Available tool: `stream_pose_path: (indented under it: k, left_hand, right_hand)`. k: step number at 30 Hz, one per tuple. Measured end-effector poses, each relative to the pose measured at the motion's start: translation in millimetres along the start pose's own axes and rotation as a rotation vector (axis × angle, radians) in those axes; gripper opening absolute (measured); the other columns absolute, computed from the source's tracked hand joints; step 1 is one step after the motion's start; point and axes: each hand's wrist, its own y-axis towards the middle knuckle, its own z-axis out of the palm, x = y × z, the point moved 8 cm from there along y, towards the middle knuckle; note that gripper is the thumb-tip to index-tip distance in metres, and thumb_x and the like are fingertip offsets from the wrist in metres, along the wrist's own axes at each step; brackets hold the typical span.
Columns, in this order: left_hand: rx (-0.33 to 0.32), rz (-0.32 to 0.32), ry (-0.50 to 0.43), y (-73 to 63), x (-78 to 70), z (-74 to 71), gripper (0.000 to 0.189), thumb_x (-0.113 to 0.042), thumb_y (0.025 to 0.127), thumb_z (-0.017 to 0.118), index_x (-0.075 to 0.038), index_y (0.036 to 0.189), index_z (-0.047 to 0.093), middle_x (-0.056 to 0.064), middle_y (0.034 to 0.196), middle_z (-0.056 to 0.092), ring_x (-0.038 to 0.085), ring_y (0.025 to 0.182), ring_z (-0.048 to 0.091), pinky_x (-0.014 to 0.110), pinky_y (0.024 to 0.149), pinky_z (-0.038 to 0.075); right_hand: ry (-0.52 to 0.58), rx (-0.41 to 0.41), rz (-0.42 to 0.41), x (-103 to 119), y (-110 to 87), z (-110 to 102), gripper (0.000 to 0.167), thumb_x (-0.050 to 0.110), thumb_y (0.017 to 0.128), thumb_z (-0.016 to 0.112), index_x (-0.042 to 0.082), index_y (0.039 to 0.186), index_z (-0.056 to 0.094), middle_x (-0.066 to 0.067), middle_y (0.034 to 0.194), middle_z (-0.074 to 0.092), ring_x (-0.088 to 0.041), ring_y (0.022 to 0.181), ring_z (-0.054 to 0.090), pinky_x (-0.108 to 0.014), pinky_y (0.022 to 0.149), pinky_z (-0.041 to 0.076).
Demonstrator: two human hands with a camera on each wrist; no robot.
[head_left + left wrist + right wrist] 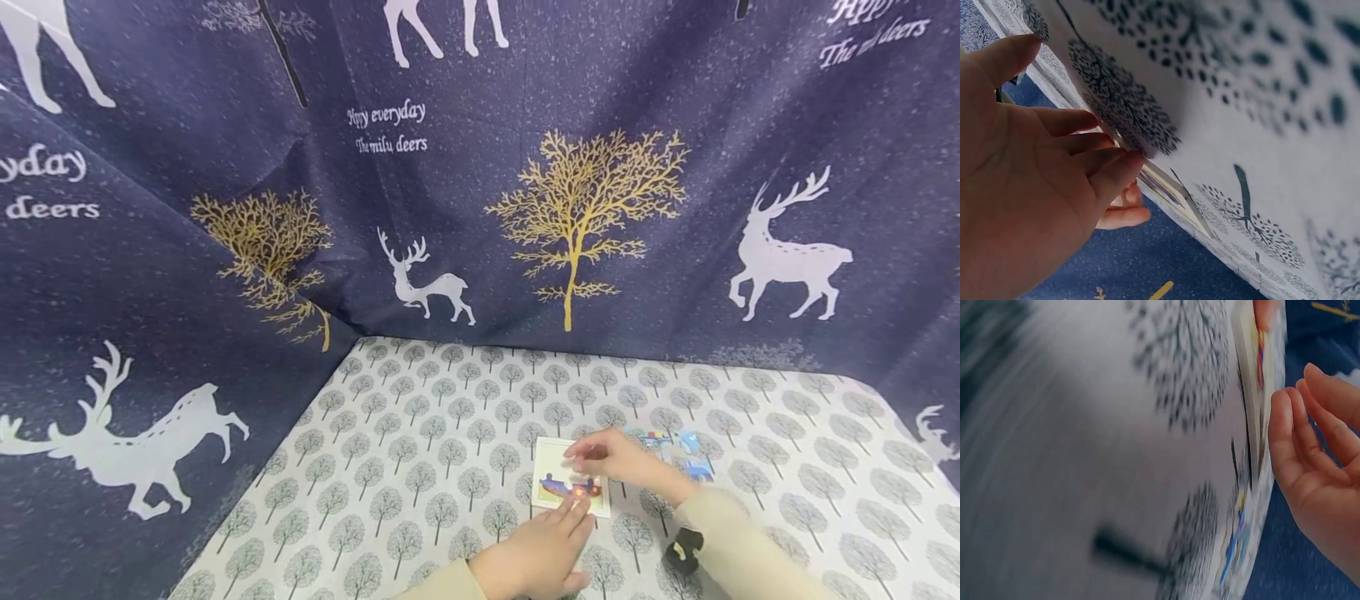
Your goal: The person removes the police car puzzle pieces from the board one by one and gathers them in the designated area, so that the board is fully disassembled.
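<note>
A small square puzzle board [547, 454] with a cream border lies flat on the cloth, showing a purple and red boat-like picture [557, 488]. My left hand [536, 550] rests its extended fingertips on the board's near edge, over part of the picture. Above the board's right side hovers my right hand [626, 461], its fingers loosely bent and nothing visible between them. In the right wrist view, that hand [1322, 440] stands apart from the thick board edge [1246, 369]. The left wrist view has the left fingers [1116, 175] against the board [1175, 190].
Blue, colourful flat pieces [697, 467] lie right of the board, partly behind the right forearm. A black item with a yellow mark [684, 550] is at the right sleeve. White tree-print cloth [420, 517] covers the table; dark deer-print fabric [480, 192] hangs behind and left.
</note>
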Motion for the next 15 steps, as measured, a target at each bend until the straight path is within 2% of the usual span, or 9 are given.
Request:
stream_pose_path:
  k: [6, 15]
  left_hand:
    - [-0.012, 0.007, -0.002, 1.0, -0.4, 5.0, 0.074, -0.057, 0.094, 0.047, -0.012, 0.15, 0.032, 0.005, 0.157, 0.025, 0.019, 0.143, 0.025, 0.026, 0.11, 0.033]
    - [-0.018, -0.001, 0.013, 0.5, 1.1, 6.8, 0.074, -0.057, 0.094, 0.046, -0.011, 0.15, 0.032, 0.005, 0.157, 0.026, 0.02, 0.143, 0.025, 0.026, 0.111, 0.032]
  right_hand:
    - [-0.05, 0.044, 0.014, 2, 12.8, 19, 0.022, 0.009, 0.085, 0.07, 0.002, 0.106, 0.07, -0.003, 0.088, 0.068, -0.008, 0.075, 0.063, -0.022, 0.068, 0.054]
    - [-0.116, 0.047, 0.059, 2, 23.4, 29, 0.016, 0.007, 0.079, 0.074, 0.005, 0.095, 0.073, 0.005, 0.072, 0.061, -0.004, 0.062, 0.055, -0.02, 0.057, 0.051]
